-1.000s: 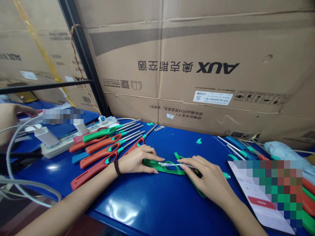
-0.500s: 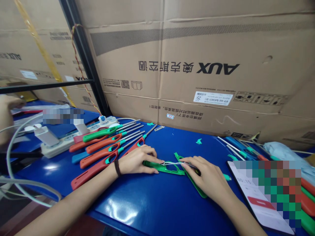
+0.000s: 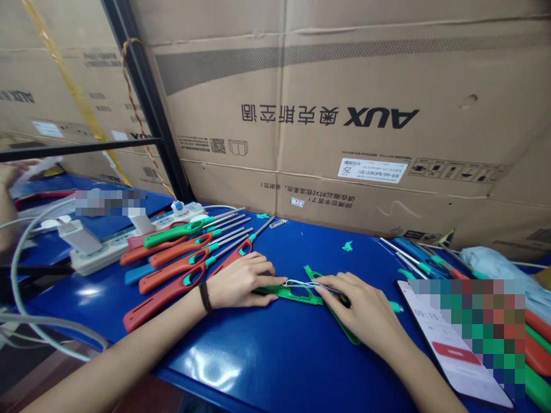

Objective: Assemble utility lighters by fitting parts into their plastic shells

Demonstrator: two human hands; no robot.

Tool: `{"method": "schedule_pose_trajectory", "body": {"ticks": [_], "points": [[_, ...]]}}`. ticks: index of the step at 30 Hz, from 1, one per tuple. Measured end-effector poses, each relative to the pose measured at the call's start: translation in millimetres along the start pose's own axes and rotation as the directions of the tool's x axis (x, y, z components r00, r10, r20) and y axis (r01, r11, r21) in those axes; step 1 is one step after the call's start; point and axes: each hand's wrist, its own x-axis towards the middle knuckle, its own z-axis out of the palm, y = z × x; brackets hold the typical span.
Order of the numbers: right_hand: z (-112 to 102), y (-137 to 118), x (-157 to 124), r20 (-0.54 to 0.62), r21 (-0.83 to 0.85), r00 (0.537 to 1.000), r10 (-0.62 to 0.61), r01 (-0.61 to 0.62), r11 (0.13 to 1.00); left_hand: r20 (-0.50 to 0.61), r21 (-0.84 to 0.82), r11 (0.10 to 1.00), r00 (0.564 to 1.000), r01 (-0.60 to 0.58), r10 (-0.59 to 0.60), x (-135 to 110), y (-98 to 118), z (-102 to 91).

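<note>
My left hand (image 3: 245,281) is closed in a pinch on the left end of a green lighter casing half (image 3: 297,294), which lies low over the blue table. Its fingertips are at the left end of a thin white wire (image 3: 300,283), looped above the casing's trigger opening. My right hand (image 3: 357,301) pinches the wire's other end between thumb and fingers. A dark piece shows beneath those fingers; I cannot make out its kind. Another green casing half (image 3: 343,326) lies slanted under my right hand, partly hidden by it.
Several long-necked lighters (image 3: 172,280) lie left, by a power strip (image 3: 107,246) with plugs. On the right are a phone (image 3: 447,344), more lighters (image 3: 413,258) and a pixelated patch. Small teal pieces (image 3: 347,246) lie behind my hands. A large carton (image 3: 301,74) stands behind. Another person's hand (image 3: 6,189) shows far left.
My hands stay nearly in place, with the white wire shifted slightly and its loop a little wider. The other person's hand at far left has moved and now has clear plastic at it.
</note>
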Motion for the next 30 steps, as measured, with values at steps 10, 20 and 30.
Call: {"method": "schedule_pose_trajectory", "body": {"ticks": [10, 20, 30], "points": [[3, 2, -1, -0.070, -0.038, 0.998, -0.008, 0.005, 0.999, 0.002, -0.032, 0.999, 1.000, 0.016, -0.016, 1, 0, -1.5], [10, 5, -1, -0.094, -0.071, 0.995, 0.019, -0.025, 0.997, 0.033, -0.085, 0.995, 0.998, 0.056, -0.054, 1, 0, 0.0], [9, 4, 0, -0.113, -0.033, 0.993, 0.015, -0.019, 0.999, 0.024, -0.114, 0.991, 0.998, 0.065, -0.063, 2, 2, 0.8]]}}
